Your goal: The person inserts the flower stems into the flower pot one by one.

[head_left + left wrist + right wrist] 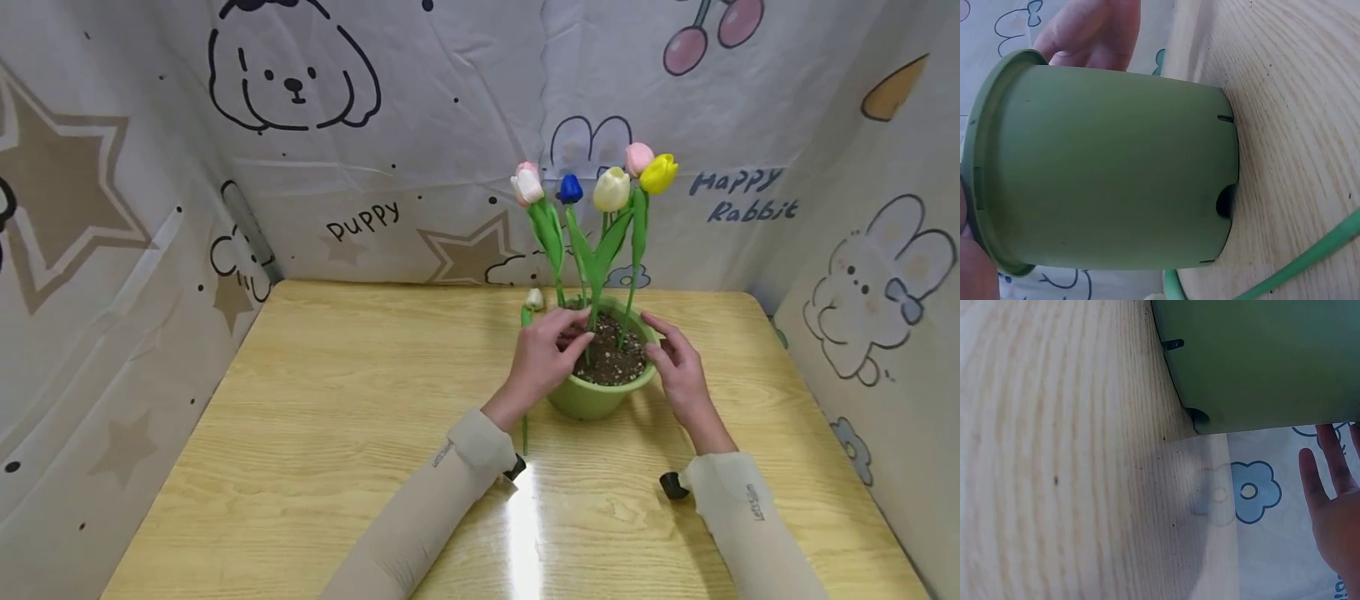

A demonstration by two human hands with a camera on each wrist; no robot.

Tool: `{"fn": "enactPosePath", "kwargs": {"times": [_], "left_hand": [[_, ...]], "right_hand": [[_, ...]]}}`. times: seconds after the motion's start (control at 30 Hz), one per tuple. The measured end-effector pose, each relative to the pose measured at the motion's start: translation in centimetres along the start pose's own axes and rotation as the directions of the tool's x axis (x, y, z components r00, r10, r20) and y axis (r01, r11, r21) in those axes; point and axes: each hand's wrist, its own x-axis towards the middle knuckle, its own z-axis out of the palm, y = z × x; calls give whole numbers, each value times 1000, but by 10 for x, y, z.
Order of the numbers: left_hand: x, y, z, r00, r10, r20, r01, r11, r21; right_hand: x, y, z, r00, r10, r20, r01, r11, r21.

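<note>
A green flowerpot (pixel 588 404) filled with dark, speckled soil (pixel 618 367) holds several artificial tulips: pink-white (pixel 528 183), blue (pixel 571 189), cream (pixel 612 190), pink (pixel 639 158) and yellow (pixel 659 174). Just over the soil, my left hand (pixel 542 354) pinches the cream tulip's stem between thumb and fingers. Its fingertips show only at the left wrist view's edge, beside the pot (pixel 1129 169). My right hand (pixel 682 375) rests its fingertips at the pot's right rim. In the right wrist view that hand (pixel 1341 525) has straight, spread fingers along the pot wall.
Left of the pot, a loose white tulip (pixel 534 300) lies on the wooden table (pixel 360 392), partly hidden by my left hand. Its green stem (pixel 1310 253) crosses the left wrist view. Printed cloth walls (pixel 450 83) enclose the table at the back and sides.
</note>
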Motion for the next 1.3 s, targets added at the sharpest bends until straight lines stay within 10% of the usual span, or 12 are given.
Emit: {"fn": "enactPosePath", "kwargs": {"times": [0.77, 1.3], "left_hand": [[-25, 10, -52, 987, -160, -36, 151, 973, -175], [-49, -14, -76, 923, -384, -36, 356, 883, -306]], "right_hand": [[-2, -1, -2, 1000, 20, 23, -19, 999, -27], [-2, -1, 0, 1000, 0, 8, 0, 1000, -17]]}}
